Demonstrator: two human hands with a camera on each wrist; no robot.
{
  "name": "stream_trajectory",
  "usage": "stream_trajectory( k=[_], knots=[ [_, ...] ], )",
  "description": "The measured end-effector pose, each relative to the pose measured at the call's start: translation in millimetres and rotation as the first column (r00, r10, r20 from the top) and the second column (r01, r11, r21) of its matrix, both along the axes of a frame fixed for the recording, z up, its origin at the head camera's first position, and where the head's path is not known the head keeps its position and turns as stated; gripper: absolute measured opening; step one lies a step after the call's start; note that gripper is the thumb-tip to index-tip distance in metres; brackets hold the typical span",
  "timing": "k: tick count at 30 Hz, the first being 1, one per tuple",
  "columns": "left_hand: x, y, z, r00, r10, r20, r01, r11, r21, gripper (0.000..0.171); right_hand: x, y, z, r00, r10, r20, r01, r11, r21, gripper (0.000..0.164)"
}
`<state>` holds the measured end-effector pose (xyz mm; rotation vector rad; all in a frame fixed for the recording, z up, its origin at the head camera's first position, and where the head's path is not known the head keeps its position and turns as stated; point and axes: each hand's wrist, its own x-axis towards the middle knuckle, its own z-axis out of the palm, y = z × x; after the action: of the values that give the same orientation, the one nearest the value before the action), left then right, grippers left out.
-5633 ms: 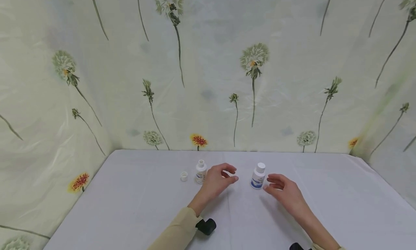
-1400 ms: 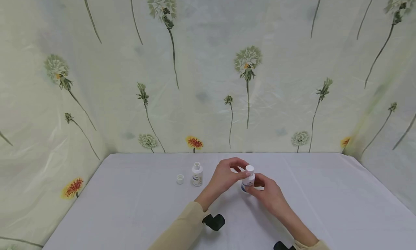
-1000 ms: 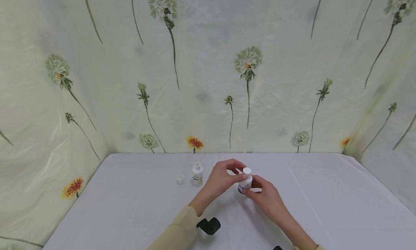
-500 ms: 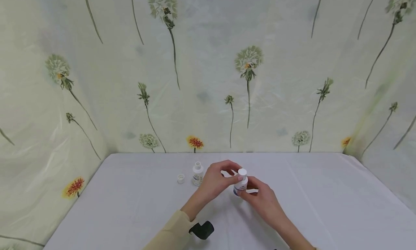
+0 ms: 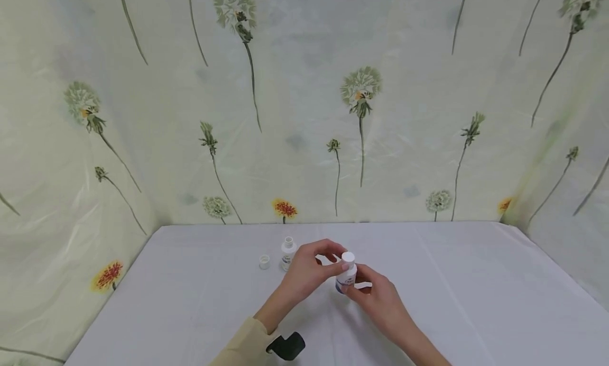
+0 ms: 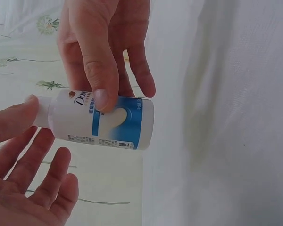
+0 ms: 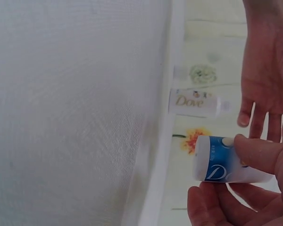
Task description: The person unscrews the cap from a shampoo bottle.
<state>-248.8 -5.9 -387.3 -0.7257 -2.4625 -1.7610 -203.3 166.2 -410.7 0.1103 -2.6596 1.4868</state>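
Both my hands are on a small white Dove bottle (image 5: 345, 277) with a blue band, held over the table a little right of the middle. My right hand (image 5: 379, 302) grips its body between thumb and fingers. At the top, my left hand (image 5: 304, 275) pinches the white cap (image 5: 348, 257); its lower fingers spread loosely in the left wrist view. Behind the left hand stands a second white Dove bottle (image 7: 195, 103), upright, its neck bare and partly covered by that hand in the head view. A loose white cap (image 5: 264, 262) lies to its left.
A white cloth covers the table (image 5: 190, 313). Around its back and sides hangs a pale curtain (image 5: 295, 170) printed with dandelions. A dark wrist device (image 5: 287, 346) sits under my left sleeve (image 5: 245, 342).
Earlier the blue-banded bottle stood between my apart hands. Since then both hands have taken hold of it, and over the last second they have moved left and nearer with it.
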Motion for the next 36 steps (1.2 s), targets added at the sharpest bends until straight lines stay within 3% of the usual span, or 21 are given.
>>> stream_trajectory(
  k=[17,27,36],
  knots=[
    [16.5,-9,0.7,1.000,0.002,-0.003,-0.002,1.000,0.000,0.018,14.5,-7,0.7,1.000,0.004,0.017,-0.005,1.000,0.006,0.036],
    [28.0,-16,5.0,0.999,0.005,0.047,-0.003,1.000,-0.027,0.018,24.0,-8,1.2,0.999,0.013,0.033,-0.013,1.000,0.009,0.039],
    [31.9,-21,3.0,1.000,-0.022,0.006,0.022,1.000,0.007,0.021,28.8,-7,3.9,0.997,0.072,0.010,-0.071,0.997,-0.014,0.038]
  ],
)
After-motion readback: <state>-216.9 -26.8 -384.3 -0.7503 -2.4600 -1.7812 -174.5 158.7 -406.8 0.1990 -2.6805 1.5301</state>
